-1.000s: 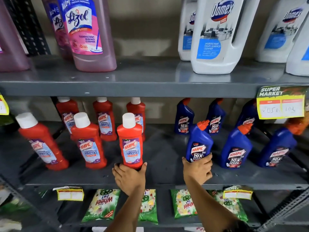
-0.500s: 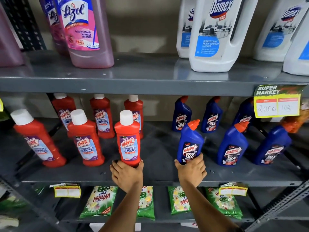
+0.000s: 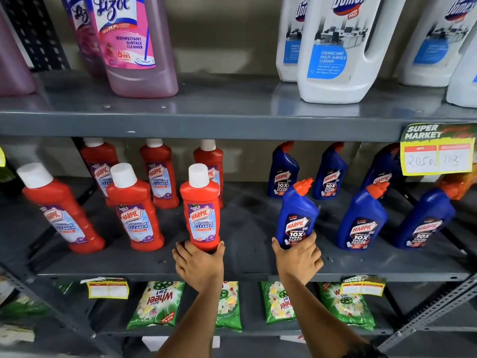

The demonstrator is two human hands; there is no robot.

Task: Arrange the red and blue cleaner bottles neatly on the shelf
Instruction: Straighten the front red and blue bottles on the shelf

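Bottles mostly lined up on middle shelf (image 3: 245,264), left hand (image 3: 198,264) gripping front red bottle (image 3: 202,215), right hand (image 3: 296,257) gripping front blue bottle (image 3: 296,218), probably just final straightening left tbh.

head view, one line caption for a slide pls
Left hand grips a red bottle, right hand a blue bottle, both on the middle shelf.

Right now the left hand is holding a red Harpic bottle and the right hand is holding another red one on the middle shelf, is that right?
Not quite. In the head view the left hand grips the red Harpic bottle, but the right hand holds a blue Harpic bottle, not a red one. Both stand on the middle shelf.
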